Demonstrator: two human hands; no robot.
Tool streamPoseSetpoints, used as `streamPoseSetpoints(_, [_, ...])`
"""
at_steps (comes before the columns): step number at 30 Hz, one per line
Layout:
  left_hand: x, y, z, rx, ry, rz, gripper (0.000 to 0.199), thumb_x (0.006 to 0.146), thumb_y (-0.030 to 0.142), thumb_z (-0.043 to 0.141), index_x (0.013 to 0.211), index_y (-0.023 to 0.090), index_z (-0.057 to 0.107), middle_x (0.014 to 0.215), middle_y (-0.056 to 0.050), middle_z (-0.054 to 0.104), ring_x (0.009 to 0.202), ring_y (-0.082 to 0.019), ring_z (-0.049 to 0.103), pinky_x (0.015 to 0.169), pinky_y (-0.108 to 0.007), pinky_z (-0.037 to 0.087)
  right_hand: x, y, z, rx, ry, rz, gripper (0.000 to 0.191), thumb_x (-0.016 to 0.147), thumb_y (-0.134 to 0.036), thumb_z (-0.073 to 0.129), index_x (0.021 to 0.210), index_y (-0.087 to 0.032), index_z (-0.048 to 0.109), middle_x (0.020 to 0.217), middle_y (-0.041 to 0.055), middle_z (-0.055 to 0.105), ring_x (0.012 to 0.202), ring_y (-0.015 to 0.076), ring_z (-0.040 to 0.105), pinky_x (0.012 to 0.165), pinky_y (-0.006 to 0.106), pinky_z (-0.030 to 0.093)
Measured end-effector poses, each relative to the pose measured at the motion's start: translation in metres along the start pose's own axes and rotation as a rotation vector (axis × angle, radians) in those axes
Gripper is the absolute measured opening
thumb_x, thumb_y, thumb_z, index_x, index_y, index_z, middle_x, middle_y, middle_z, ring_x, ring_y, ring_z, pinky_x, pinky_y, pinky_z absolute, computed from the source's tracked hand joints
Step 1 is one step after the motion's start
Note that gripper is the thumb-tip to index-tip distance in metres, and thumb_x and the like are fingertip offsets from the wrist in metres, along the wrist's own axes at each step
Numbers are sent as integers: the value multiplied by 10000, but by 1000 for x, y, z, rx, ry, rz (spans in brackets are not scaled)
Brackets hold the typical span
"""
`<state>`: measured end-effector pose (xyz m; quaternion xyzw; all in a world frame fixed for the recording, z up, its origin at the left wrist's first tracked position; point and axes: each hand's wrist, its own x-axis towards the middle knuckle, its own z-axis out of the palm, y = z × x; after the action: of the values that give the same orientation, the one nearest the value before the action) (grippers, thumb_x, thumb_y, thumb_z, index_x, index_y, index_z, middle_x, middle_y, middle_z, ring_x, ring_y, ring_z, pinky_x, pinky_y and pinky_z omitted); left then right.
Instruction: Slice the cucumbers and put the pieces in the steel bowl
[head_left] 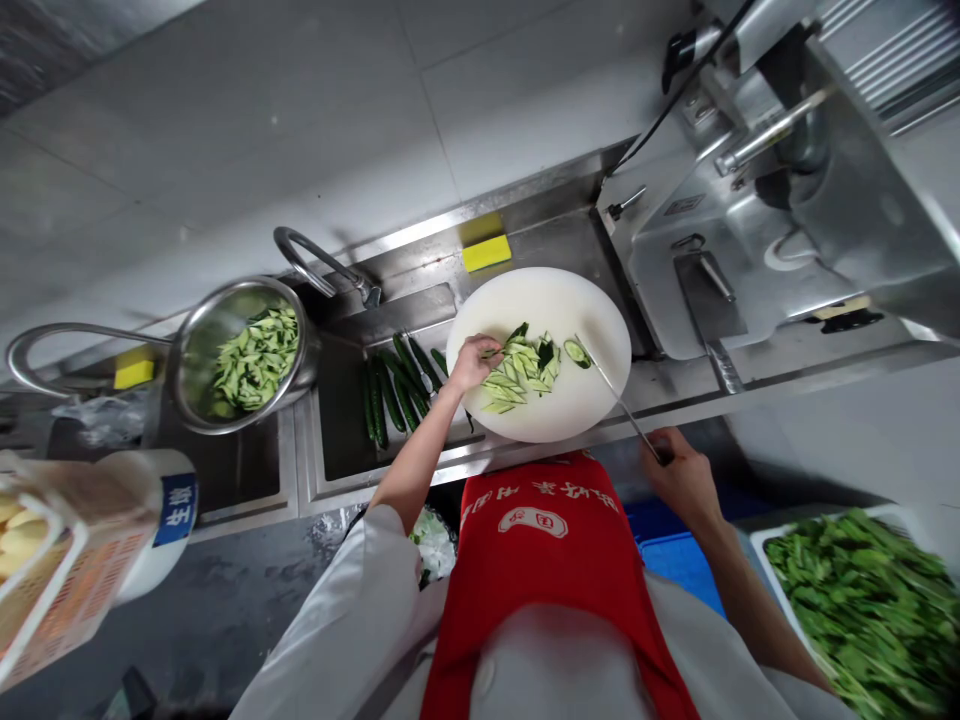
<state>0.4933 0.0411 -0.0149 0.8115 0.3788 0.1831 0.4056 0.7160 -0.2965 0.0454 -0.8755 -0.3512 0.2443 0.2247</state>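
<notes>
On the round white cutting board [536, 418] lies a pile of sliced cucumber [525, 368]. My left hand [472, 363] is at the pile's left edge, its fingers pressed together on something I cannot make out. My right hand [677, 470] grips the handle of a knife [619, 400], beyond the board's right front edge. The blade reaches back over the board, its tip beside a cut cucumber piece [577, 353]. Whole cucumbers [397, 388] lie in the sink left of the board. Further left, a steel bowl [180, 375] holds more cucumber slices [259, 360].
A faucet [322, 265] arches behind the sink. Yellow sponges [487, 253] [134, 370] lie near the wall. At the right, a cleaver [709, 300] rests beside a steel machine [862, 220]. Lower right is a crate of leafy greens [862, 600]; lower left, a stacked basket [90, 580].
</notes>
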Motion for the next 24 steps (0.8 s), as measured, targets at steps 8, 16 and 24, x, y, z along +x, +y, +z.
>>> streamPoseSetpoints(8, [13,11,-8,419,67,-114,559,754,40,631,1275,240,602,870,-80,712,955,-292,620,924,-434,422,-7,25,4,111,-90,13,297,896,-520,471,765,-253,471,577,-16,563,518,145,503,544,252,357])
streamPoseSetpoints(16, [33,29,-9,392,272,-148,86,793,134,660,852,185,696,968,-118,688,1081,-331,533,949,-514,410,-13,52,17,303,-279,107,331,882,-569,478,815,-244,497,522,-45,533,467,136,486,487,251,354])
streamPoseSetpoints(24, [-35,57,106,-136,-310,-197,118,810,193,692,917,143,697,765,-23,681,654,-142,621,650,-280,513,-19,79,33,541,-394,268,432,809,-662,522,726,-247,431,427,-60,508,369,115,457,432,242,356])
